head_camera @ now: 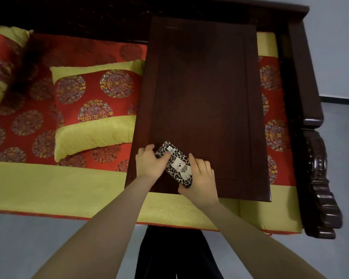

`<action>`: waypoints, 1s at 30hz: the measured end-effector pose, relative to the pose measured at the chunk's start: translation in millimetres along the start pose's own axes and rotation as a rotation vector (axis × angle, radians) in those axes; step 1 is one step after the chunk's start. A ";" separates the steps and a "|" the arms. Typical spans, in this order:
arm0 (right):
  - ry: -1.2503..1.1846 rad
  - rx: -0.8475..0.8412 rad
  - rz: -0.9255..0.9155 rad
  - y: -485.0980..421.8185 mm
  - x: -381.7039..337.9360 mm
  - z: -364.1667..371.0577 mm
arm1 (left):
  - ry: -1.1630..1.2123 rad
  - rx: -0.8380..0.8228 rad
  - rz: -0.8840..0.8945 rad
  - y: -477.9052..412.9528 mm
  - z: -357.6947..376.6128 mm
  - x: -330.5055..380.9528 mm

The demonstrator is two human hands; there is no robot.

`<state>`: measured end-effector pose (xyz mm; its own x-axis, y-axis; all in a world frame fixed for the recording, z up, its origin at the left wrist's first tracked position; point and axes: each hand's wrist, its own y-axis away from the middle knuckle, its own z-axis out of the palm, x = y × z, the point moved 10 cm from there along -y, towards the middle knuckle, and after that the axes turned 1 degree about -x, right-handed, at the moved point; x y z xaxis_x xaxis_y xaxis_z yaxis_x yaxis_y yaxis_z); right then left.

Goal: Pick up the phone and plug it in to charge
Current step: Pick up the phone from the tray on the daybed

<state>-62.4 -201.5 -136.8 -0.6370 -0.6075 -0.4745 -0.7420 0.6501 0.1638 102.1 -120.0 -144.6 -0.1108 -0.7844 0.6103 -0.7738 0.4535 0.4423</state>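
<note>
A phone [176, 164] in a leopard-print case with a white cartoon animal lies face down near the front left corner of a dark wooden low table [201, 93]. My left hand [149, 163] grips the phone's upper left end, thumb across the case. My right hand [200, 179] curls around its lower right end, fingers along the right edge. Whether the phone rests on the wood or is just off it I cannot tell. No charger or cable is in view.
The low table stands on a red and yellow-green cushioned bench [48, 188] with a dark carved wooden frame [314, 158]. Two matching pillows [95, 109] [2, 63] lie to the left. Grey floor [38, 244] is below.
</note>
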 end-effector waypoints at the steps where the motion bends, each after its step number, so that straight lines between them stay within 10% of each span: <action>1: 0.004 -0.017 -0.027 1.0 -1.2 -0.9 | 0.040 -0.048 -0.033 -0.8 1.5 -5.2; 6: 0.034 -0.077 -0.152 -3.6 -7.3 -10.6 | 0.564 -0.342 -0.186 11.9 18.7 -18.1; 13: 0.056 -0.206 -0.312 -21.0 -37.7 -21.9 | 0.824 -0.291 -0.168 27.4 -12.2 -31.4; 30: 0.112 -0.525 -1.256 81.1 -492.3 45.2 | 1.437 0.577 -0.159 232.5 -320.2 -281.8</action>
<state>200.5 170.9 70.9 0.5238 -0.7052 -0.4779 -0.8040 -0.5947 -0.0036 153.2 342.0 -3.3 0.4002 0.3959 0.8265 -0.8830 -0.0749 0.4634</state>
